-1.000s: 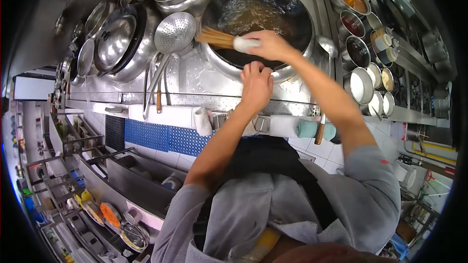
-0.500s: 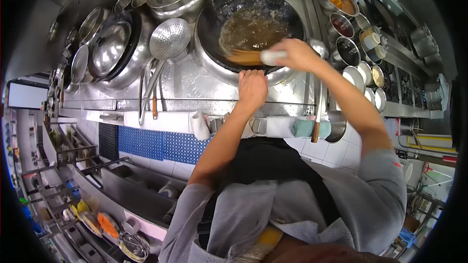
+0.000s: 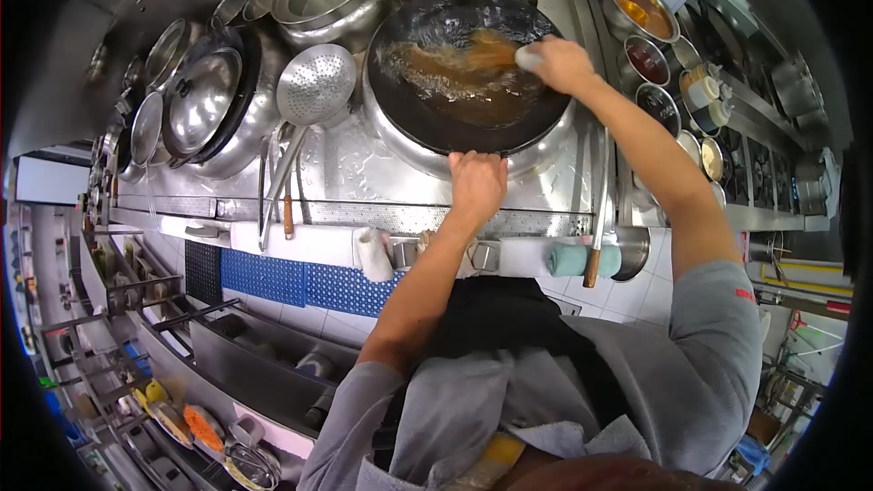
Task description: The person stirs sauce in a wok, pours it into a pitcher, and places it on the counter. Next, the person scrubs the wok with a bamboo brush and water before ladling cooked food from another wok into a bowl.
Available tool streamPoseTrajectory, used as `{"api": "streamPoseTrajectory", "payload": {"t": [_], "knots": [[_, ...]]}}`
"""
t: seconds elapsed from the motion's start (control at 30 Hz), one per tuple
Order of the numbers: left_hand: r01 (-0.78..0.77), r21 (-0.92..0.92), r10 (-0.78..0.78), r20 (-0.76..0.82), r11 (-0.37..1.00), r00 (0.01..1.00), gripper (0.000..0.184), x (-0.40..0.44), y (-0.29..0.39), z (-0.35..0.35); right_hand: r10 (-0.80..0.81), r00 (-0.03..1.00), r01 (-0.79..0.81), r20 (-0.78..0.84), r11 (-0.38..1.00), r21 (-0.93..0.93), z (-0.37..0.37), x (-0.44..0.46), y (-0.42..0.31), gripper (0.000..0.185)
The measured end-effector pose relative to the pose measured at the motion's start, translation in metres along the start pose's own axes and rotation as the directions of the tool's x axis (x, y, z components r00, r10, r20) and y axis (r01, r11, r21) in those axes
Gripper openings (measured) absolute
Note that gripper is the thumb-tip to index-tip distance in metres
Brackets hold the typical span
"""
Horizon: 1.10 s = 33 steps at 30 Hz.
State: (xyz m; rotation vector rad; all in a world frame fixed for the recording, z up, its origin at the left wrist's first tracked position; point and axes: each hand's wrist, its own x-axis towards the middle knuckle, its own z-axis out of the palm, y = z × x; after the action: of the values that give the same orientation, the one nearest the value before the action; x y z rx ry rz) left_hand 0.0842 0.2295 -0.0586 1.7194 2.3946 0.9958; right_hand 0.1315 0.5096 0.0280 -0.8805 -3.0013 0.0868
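a restaurant kitchen, with wok (image 3: 436,132) and strainer (image 3: 316,85).

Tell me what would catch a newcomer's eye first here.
Likely the big black wok at upper middle, brown liquid splashing inside. The right hand holds a brush in it; the left hand is at the near rim. Next comes the perforated ladle just left of the wok.

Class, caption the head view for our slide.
Right hand holds a wok brush in brown liquid, left hand gripping the wok.
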Motion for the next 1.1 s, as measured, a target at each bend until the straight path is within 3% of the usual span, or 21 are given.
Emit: {"api": "streamPoseTrajectory", "payload": {"t": [0.03, 0.07, 0.2, 0.27, 0.3, 0.37, 0.4, 0.43, 0.5, 0.53, 0.57, 0.6, 0.67, 0.7, 0.77, 0.8, 0.83, 0.9, 0.93, 1.03, 1.1], "knots": [[0.001, -0.021, -0.001, 0.018, 1.000, 1.000, 0.022, 0.002, 0.002, -0.006, -0.001, 1.000, 0.000, -0.031, 0.999, -0.037, 0.002, 0.010, 0.006, 0.033], [-0.013, -0.031, 0.013, -0.011, 0.999, 1.000, 0.021, 0.003, 0.001, -0.006, 0.065, 0.988, -0.056, -0.142, 0.996, 0.066, 0.008, 0.025, -0.013, 0.032], [-0.028, -0.106, 0.022, -0.057, 0.994, 0.998, 0.011, -0.005, -0.001, -0.008, 0.245, 0.951, -0.137, -0.187, 0.881, 0.453, 0.064, 0.056, -0.110, 0.036], [-0.063, -0.210, 0.033, -0.141, 0.976, 0.989, 0.005, -0.003, 0.002, -0.016, 0.162, 0.980, -0.064, -0.114, 0.805, 0.590, 0.057, 0.033, -0.135, 0.039], [-0.071, -0.235, 0.024, -0.198, 0.969, 0.980, 0.007, -0.008, 0.008, -0.024, 0.146, 0.977, -0.013, -0.157, 0.772, 0.635, 0.057, 0.015, -0.143, 0.041], [-0.059, -0.286, -0.029, -0.294, 0.956, 0.956, 0.008, -0.018, 0.015, -0.035, -0.068, 0.981, 0.169, -0.182, 0.763, 0.624, 0.044, -0.024, -0.137, 0.041], [-0.055, -0.313, -0.058, -0.340, 0.948, 0.939, 0.009, -0.021, 0.018, -0.039, -0.133, 0.986, 0.167, -0.101, 0.753, 0.637, 0.026, -0.050, -0.130, 0.040], [-0.047, -0.269, -0.054, -0.358, 0.962, 0.932, 0.011, -0.021, 0.022, -0.042, -0.249, 0.956, 0.293, -0.155, 0.787, 0.543, 0.019, -0.072, -0.111, 0.041], [0.044, -0.175, -0.092, -0.278, 0.984, 0.956, 0.011, -0.016, 0.030, -0.040, -0.251, 0.964, 0.186, 0.092, 0.877, 0.443, -0.047, -0.118, -0.085, 0.045], [0.082, -0.125, -0.110, -0.239, 0.989, 0.965, 0.012, -0.010, 0.034, -0.036, -0.271, 0.953, 0.217, 0.135, 0.922, 0.322, -0.058, -0.130, -0.060, 0.044], [0.086, -0.017, -0.087, -0.136, 0.996, 0.987, 0.016, -0.005, 0.032, -0.031, -0.289, 0.954, 0.268, 0.080, 0.941, 0.205, -0.062, -0.140, -0.034, 0.041], [0.068, 0.069, -0.068, -0.003, 0.995, 0.998, 0.017, -0.001, 0.029, -0.024, -0.189, 0.969, 0.179, 0.160, 0.981, 0.075, -0.089, -0.144, -0.023, 0.039], [0.014, 0.244, -0.081, 0.267, 0.970, 0.960, 0.021, 0.006, 0.018, -0.011, -0.013, 0.989, 0.043, 0.150, 0.980, -0.196, -0.102, -0.124, 0.008, 0.034], [-0.004, 0.291, -0.086, 0.296, 0.957, 0.951, 0.026, 0.009, 0.012, -0.005, 0.001, 0.998, -0.013, -0.063, 0.980, -0.199, -0.069, -0.094, 0.048, 0.032], [-0.013, 0.300, -0.105, 0.374, 0.954, 0.922, 0.026, 0.017, 0.014, -0.010, -0.027, 0.977, -0.001, -0.213, 0.992, -0.130, -0.039, -0.024, 0.061, 0.022], [-0.018, 0.305, -0.116, 0.415, 0.952, 0.903, 0.026, 0.018, 0.016, -0.013, -0.041, 0.982, 0.015, -0.182, 0.990, -0.139, -0.026, 0.012, 0.038, 0.018], [0.030, 0.304, -0.160, 0.414, 0.952, 0.896, 0.030, 0.021, 0.017, -0.012, -0.131, 0.939, 0.117, -0.317, 0.991, -0.062, 0.014, 0.051, 0.025, 0.015], [0.096, 0.314, -0.213, 0.361, 0.945, 0.908, 0.033, 0.027, 0.024, -0.015, 0.007, 0.981, -0.011, -0.191, 1.000, -0.017, 0.030, 0.076, -0.049, 0.017], [0.125, 0.321, -0.236, 0.335, 0.939, 0.912, 0.034, 0.027, 0.027, -0.018, 0.138, 0.947, -0.080, -0.290, 0.976, 0.204, 0.045, 0.075, -0.075, 0.018], [0.099, 0.336, -0.185, 0.234, 0.937, 0.954, 0.035, 0.009, 0.024, -0.006, 0.080, 0.987, -0.018, -0.141, 0.919, 0.394, 0.022, 0.021, -0.093, 0.027], [0.079, 0.361, -0.152, 0.176, 0.929, 0.973, 0.034, 0.007, 0.024, -0.004, 0.112, 0.975, -0.015, -0.193, 0.896, 0.443, -0.005, -0.022, -0.098, 0.033]]}}
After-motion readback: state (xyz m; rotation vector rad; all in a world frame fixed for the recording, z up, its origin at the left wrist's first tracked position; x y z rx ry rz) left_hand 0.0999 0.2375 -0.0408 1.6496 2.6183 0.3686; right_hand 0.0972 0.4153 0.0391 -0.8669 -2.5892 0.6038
